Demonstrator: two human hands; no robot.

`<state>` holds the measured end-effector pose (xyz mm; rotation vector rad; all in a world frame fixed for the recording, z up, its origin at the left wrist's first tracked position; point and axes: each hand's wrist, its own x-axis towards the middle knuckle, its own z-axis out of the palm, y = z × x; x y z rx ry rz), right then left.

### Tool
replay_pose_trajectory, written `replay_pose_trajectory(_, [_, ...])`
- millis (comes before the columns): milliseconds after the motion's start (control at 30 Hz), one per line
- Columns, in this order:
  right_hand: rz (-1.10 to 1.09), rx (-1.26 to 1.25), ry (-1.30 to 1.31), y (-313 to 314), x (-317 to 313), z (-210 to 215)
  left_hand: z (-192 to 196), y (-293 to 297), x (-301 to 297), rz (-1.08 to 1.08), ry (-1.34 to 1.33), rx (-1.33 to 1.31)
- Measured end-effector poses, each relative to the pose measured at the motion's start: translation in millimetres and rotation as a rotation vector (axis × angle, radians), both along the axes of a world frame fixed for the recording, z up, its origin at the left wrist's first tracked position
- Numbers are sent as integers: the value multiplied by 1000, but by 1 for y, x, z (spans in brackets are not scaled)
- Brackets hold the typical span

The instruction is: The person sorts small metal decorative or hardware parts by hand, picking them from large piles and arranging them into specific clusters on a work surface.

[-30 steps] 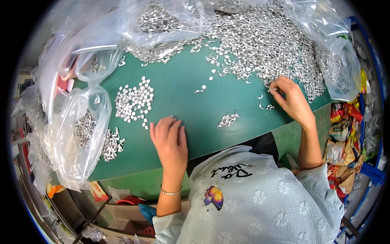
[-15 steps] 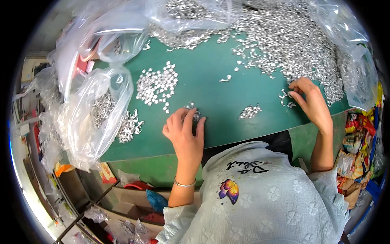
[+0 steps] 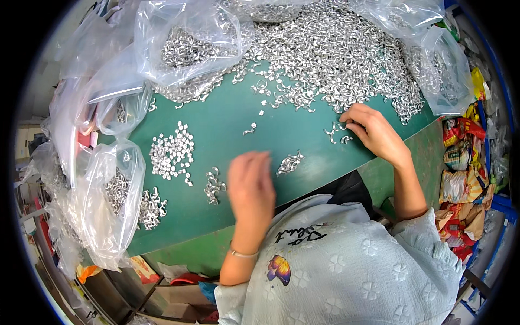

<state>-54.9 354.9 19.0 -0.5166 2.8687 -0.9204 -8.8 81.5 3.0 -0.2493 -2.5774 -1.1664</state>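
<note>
My left hand [image 3: 251, 187] is smeared by motion over the green tabletop, between two small heaps, and its fingers cannot be read. Just left of it lies a small cluster of curved silver metal pieces [image 3: 214, 185]. To its right is another little heap of such pieces [image 3: 290, 163]. Farther right, my right hand [image 3: 374, 132] rests at the table with thumb and fingers pinched on a small curved metal piece [image 3: 342, 127]. A few more loose curved pieces [image 3: 331, 134] lie beside those fingertips.
A broad mound of silver pieces [image 3: 325, 54] covers the far side. Small blocky silver pieces [image 3: 172, 151] form a pile at left. Plastic bags of pieces [image 3: 103, 216] stand on the left, with another bag [image 3: 447, 70] at far right. Colourful packets [image 3: 460, 184] hang beyond the right edge.
My left hand has lifted off its cluster of curved pieces and swung right, uncovering them. My right hand stays by the same loose pieces. The whole view has shifted and turned.
</note>
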Motion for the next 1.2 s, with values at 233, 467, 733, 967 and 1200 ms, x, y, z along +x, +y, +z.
replay_pose_trajectory(233, [-27, -39, 37, 3, 3, 1, -18, 86, -28, -294, 74, -122])
replay_pose_trajectory(467, [35, -114, 131, 2, 0, -2, -8, 52, -6, -201, -5, -114])
replay_pose_trajectory(733, [209, -73, 313, -17, 20, -30, -27, 30, 11, -226, -9, -111])
replay_pose_trajectory(967, [76, 8, 433, 29, 17, -34, -28, 31, 10, -367, 17, -199])
replay_pose_trajectory(1200, [198, -150, 332, -46, -15, -12, -17, 14, 12, -195, -25, -15])
